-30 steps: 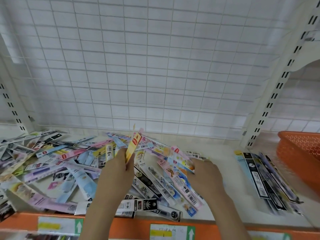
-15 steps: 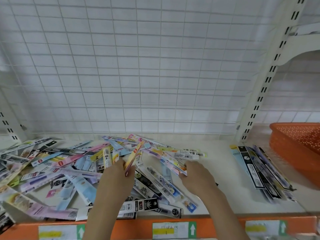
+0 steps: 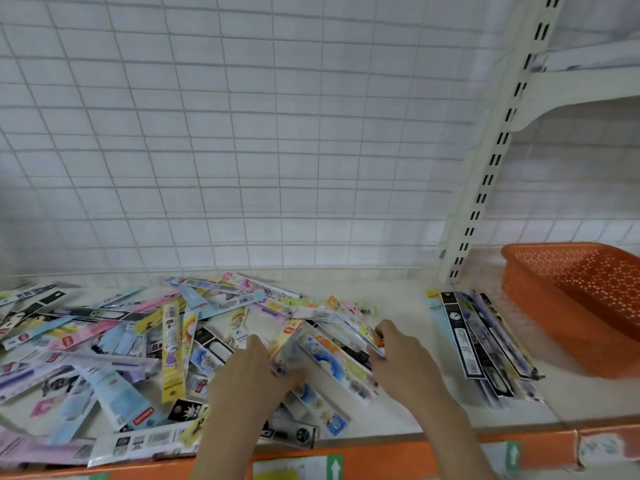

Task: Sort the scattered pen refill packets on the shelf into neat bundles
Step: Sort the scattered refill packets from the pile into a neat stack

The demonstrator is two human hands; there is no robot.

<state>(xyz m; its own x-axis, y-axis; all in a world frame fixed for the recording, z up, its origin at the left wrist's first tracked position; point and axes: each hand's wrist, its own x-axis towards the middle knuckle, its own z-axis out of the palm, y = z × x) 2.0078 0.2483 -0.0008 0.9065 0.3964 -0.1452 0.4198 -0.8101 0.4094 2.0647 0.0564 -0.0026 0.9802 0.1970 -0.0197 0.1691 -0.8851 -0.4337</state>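
Note:
A loose heap of colourful pen refill packets [image 3: 114,344] covers the left and middle of the cream shelf [image 3: 398,403]. My left hand [image 3: 249,375] holds a yellow-orange packet [image 3: 282,341] with a red label, its fingers curled round the lower end. My right hand [image 3: 401,358] pinches the edge of several overlapping packets [image 3: 332,358] between the two hands. A lined-up bundle of dark and blue packets [image 3: 481,344] lies to the right, apart from the heap.
An orange perforated basket [image 3: 575,306] stands at the far right on the shelf. A white wire grid [image 3: 242,150] forms the back wall, with a slotted upright [image 3: 485,188] beside it. The shelf's front edge [image 3: 381,455] is orange with price labels.
Both hands have come closer together over the middle packets. The left hand lowered its yellow-orange packet toward the pile, and the right hand shifted left onto the overlapping packets. The camera moved nearer.

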